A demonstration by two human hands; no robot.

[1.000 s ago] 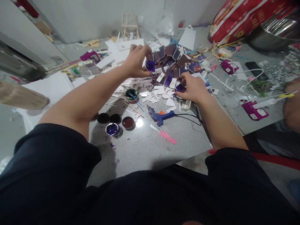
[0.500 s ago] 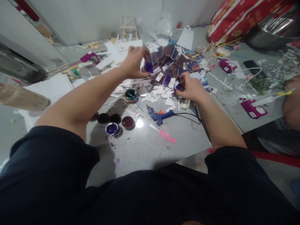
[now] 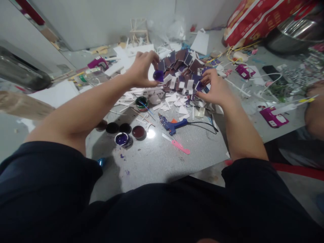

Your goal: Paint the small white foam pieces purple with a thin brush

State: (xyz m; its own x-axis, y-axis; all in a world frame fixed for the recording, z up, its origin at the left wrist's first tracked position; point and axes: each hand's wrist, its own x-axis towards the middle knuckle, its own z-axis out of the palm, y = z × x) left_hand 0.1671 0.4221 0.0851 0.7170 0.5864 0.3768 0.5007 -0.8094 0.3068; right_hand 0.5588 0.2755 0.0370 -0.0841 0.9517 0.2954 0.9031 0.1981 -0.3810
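A craft model (image 3: 181, 64) covered in small overlapping brown, purple and white tiles sits among white scraps at the back of the table. My left hand (image 3: 144, 69) grips its left side, thumb below and fingers above a glossy purple part (image 3: 158, 75). On the opposite side my right hand (image 3: 215, 86) has its curled fingers and thumb on the purple edge. Nearer to me lies a blue glue gun (image 3: 174, 126) with a black cord. Left of it stand open paint pots, among them a purple one (image 3: 121, 138) and a brown one (image 3: 138, 132).
A pink-handled cutter (image 3: 181, 147) lies at the front. A green-rimmed pot (image 3: 141, 103) holds a blue brush. Purple boxes (image 3: 273, 117), a steel bowl (image 3: 288, 37) and a red bag (image 3: 253, 20) are on the right, where another person's arm (image 3: 315, 108) shows.
My right hand has moved up and right along the model's edge. The model looks slightly turned, with its white front tiles shifted. My left hand has moved slightly left.
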